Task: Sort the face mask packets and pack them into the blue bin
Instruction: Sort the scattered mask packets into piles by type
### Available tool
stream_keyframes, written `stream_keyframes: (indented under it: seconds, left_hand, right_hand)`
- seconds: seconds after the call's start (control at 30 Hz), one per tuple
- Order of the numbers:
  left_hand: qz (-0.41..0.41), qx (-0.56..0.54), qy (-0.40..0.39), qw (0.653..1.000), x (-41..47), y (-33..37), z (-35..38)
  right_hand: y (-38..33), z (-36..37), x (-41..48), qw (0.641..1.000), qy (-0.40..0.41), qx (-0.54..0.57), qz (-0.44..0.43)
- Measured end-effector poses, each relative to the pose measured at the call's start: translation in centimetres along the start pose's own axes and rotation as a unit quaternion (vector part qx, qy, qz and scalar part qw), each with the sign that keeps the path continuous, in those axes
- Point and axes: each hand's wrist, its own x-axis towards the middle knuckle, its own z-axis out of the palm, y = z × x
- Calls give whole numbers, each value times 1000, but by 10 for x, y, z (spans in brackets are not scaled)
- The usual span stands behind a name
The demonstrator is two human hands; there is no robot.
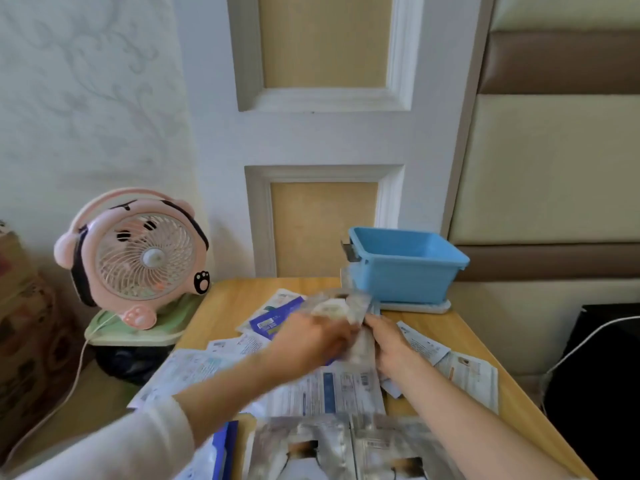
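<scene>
The silver packet [341, 306] is held above the table [485, 344], long axis 12 to 6, top end toward the bin [405, 268] at 1 o'clock. The left hand [311, 337] grips it from 9. The right hand [391, 344] touches its 3 o'clock edge, but blur hides whether it is gripping.

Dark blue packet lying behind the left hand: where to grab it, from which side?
Pinch its far left edge, probably coming from the fan side. The dark blue packet lies flat and thin on the table, so slide fingertips under that exposed edge. Its near right end is covered by the left hand and the silvery packet it grips.
</scene>
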Motion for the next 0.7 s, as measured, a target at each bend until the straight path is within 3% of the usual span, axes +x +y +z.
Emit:
stream_keyframes:
  seconds: [0.1, 0.23, 0.33, 0.4, 0.47, 0.53, 0.6, 0.7]
  left_hand:
    - [32, 20, -60, 998, -20, 5, 26]
    - [27, -11, -80, 996, -12, 26, 16]
    - [-114, -132, -38, 984, -2, 37, -6]
    - [-204, -148, 77, 965, 9, 35, -17]
    - [-329, -121, 146, 925, 21, 25, -26]
    - [-479, -289, 83, 825, 27, 19, -36]
    - [-499, -477, -11, 724, 23, 27, -39]
    - [-501, -472, 8, 726, 10, 48, -27]
  right_hand:
    - [-6, -2, -17, 999, 17, 40, -9]
    - [-13, -11, -46, 998, -60, 25, 4]
    - [-22, -22, -62, 996, -61, -46, -46]
    - [-31, -28, -70, 991, -54, -88, -89]
    - [-39, -30, -78, 984, -49, -115, -131]
    - [-45, -33, -86, 983, -20, -105, -149]
    - [-48, -38, -92, 987, -10, -66, -144]
    - [-48, -54, -100, 994, -13, -48, -99]
